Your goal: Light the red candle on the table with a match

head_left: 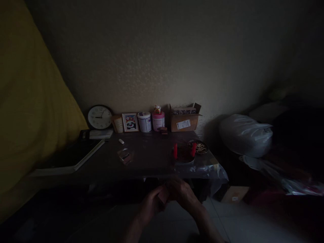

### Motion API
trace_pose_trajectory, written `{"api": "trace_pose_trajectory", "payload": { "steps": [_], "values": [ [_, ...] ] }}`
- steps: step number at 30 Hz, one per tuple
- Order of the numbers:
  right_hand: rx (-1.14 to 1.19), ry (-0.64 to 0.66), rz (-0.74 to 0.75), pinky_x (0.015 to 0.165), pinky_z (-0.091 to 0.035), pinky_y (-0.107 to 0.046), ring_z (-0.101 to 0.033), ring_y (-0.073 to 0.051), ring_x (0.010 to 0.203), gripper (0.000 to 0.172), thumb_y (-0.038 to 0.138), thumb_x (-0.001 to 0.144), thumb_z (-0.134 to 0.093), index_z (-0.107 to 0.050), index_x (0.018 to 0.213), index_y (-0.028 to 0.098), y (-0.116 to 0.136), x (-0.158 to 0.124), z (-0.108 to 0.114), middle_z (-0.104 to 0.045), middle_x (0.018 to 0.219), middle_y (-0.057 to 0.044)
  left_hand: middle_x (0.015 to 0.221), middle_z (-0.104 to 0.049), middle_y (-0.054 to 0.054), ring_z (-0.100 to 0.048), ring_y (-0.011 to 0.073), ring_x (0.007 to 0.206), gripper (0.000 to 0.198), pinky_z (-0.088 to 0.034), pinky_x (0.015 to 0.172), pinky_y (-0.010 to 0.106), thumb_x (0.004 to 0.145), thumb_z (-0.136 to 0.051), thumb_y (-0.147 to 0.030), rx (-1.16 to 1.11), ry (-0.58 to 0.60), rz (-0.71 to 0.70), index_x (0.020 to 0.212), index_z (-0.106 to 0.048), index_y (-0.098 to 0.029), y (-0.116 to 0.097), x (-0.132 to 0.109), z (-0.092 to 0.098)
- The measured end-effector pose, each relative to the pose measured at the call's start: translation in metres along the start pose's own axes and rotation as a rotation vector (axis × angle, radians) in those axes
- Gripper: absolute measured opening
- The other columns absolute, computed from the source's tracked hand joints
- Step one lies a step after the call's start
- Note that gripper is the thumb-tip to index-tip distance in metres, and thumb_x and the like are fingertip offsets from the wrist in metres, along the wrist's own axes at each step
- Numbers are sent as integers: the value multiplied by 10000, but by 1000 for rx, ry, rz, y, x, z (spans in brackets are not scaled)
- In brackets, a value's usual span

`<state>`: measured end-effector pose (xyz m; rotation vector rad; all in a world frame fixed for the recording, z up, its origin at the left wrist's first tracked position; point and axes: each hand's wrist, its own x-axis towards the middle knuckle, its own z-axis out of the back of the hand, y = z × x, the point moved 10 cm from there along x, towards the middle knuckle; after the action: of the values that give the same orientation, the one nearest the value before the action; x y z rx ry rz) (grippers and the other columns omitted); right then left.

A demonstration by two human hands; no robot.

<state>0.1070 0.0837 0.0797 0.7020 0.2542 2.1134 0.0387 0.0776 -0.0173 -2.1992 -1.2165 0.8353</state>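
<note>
In front of the table's near edge, my left hand point(149, 206) is wrapped round a small brownish matchbox point(163, 195). My right hand point(184, 193) meets it at the box's far end, fingers curled and closed. Dimness and blur hide what, if anything, the right fingers hold. Beyond the hands, two red candles point(175, 151) stand upright on a dark round tray point(184, 162). Right behind them is a round dish point(207, 151) with several thin pale sticks, apparently matches. A clear plastic packet point(125, 156) with small brownish boxes lies further left on the table.
Along the wall stand a clock point(99, 117), a panda picture point(131, 122), a white tin point(144, 122), a pink-lidded jar point(158, 123) and an open carton point(184, 123). A yellow curtain point(32, 101) hangs left. White bags point(244, 135) lie right of the plastic-covered table point(149, 155).
</note>
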Motion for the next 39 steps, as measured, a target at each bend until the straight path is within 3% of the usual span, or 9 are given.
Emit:
{"api": "trace_pose_trajectory", "payload": {
  "steps": [7, 12, 15, 18, 22, 25, 30, 34, 39],
  "values": [
    [-18, -20, 25, 659, -455, -206, -588, -128, 777, 134, 143, 875, -465, -571, 918, 213, 4, -1, 0, -610, 904, -22, 764, -674, 50, -588, 172, 733, 239, -375, 646, 256, 813, -538, -321, -7, 12, 0, 873, -693, -149, -2, -1, -1],
    [1, -43, 90, 722, -468, -251, -587, -160, 833, 166, 117, 857, -459, -557, 965, 196, 11, -1, 4, -621, 913, -47, 972, -687, 66, -594, 194, 924, 236, -399, 780, 270, 820, -514, -239, -63, 92, -89, 978, -675, -170, -11, -1, -10],
    [13, -77, -5, 701, -471, -274, -591, -176, 799, 170, 94, 831, -457, -573, 908, 192, -4, 0, 9, -628, 867, -50, 963, -689, 58, -600, 190, 924, 249, -403, 813, 277, 814, -526, -242, -48, 32, -109, 1019, -657, -185, -14, -1, -1],
    [76, -158, -129, 717, -477, -297, -597, -191, 819, 182, 108, 822, -457, -589, 922, 183, -24, -1, 17, -633, 884, -67, 912, -689, 39, -621, 171, 809, 273, -426, 730, 278, 812, -535, -266, -33, -38, -98, 1066, -621, -215, -14, -2, 8],
    [266, -229, -176, 748, -480, -282, -611, -181, 851, 191, 162, 822, -472, -623, 934, 198, -31, -2, 24, -645, 911, -59, 806, -687, 40, -618, 157, 668, 276, -405, 575, 257, 812, -536, -293, -13, -37, -88, 1068, -596, -212, -15, -5, 7],
    [405, -243, -225, 736, -481, -271, -623, -183, 837, 160, 228, 822, -492, -639, 876, 190, -31, -3, 26, -656, 864, -46, 779, -686, 48, -622, 163, 651, 298, -398, 549, 258, 811, -535, -284, -32, -21, -107, 1096, -570, -204, -18, -6, 4],
    [624, -234, -377, 672, -492, -263, -639, -196, 766, 220, 369, 807, -539, -629, 838, 170, -40, -7, 19, -672, 794, -37, 821, -692, 47, -640, 177, 681, 287, -429, 578, 276, 804, -552, -281, -105, -42, -88, 1081, -557, -204, -16, -5, 8],
    [714, -229, -389, 683, -484, -263, -632, -197, 770, 260, 418, 791, -580, -622, 818, 163, -42, -7, 11, -671, 786, -36, 808, -687, 47, -636, 166, 679, 261, -435, 584, 269, 809, -553, -277, -149, -43, -110, 1054, -572, -187, -20, -7, 8],
    [801, -248, -403, 648, -479, -253, -617, -188, 729, 294, 455, 749, -631, -604, 756, 162, -45, -8, 0, -655, 741, -37, 787, -687, 64, -627, 159, 639, 366, -430, 567, 267, 837, -515, -311, -165, 10, -119, 1185, -520, -196, -25, -9, -1]
  ]
}}
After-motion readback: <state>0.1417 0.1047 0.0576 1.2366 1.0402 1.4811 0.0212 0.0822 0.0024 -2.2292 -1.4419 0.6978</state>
